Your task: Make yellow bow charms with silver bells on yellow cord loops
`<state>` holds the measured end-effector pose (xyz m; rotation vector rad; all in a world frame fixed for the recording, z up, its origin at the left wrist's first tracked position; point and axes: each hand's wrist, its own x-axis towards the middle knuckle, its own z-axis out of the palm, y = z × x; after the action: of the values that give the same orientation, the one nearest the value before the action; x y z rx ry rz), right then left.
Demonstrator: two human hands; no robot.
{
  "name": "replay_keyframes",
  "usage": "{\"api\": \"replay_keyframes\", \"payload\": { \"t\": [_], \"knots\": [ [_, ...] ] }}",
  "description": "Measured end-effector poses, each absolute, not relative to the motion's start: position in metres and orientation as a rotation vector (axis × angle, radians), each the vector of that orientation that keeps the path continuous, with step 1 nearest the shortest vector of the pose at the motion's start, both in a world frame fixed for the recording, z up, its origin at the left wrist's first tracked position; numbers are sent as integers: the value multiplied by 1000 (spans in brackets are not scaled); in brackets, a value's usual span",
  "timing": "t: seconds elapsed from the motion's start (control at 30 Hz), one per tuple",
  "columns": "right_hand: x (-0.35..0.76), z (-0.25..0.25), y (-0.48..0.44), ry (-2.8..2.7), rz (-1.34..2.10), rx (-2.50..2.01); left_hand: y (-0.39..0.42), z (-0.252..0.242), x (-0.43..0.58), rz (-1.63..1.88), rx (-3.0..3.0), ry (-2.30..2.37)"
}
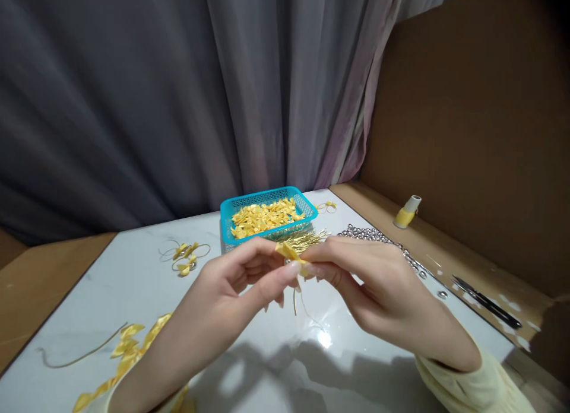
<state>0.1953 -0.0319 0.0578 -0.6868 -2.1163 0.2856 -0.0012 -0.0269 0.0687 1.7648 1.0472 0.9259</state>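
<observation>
Between my fingertips, above the middle of the white table, is a small yellow ribbon bow (288, 253). My left hand (236, 282) pinches its left side with thumb and forefinger, and my right hand (371, 276) pinches its right side. A small shiny bead seems to sit at the bow's centre, partly hidden by the fingers. Below the bow hang a short gold cord (294, 302) and a thin pale thread. Just behind the hands lies a bundle of gold cords (305, 240). Yellow ribbon bows (127, 345) lie near my left forearm, partly covered by it.
A blue basket (225, 223) of yellow bows stands at the back. Silver beads (378, 234) spread along the right edge, near a black pen-like tool (487, 301) and a thread spool (406, 212). Corded bows (187, 261) and a loose cord (84, 359) lie left.
</observation>
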Motion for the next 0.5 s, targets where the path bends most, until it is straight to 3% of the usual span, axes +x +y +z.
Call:
{"api": "replay_keyframes", "payload": {
  "t": [0.27, 0.5],
  "knots": [
    [193, 62, -19, -1985, 897, -799, -22, 68, -1, 914, 1631, 994],
    [196, 61, -17, -1925, 769, -723, -16, 71, -4, 676, 1337, 819]
  ]
}}
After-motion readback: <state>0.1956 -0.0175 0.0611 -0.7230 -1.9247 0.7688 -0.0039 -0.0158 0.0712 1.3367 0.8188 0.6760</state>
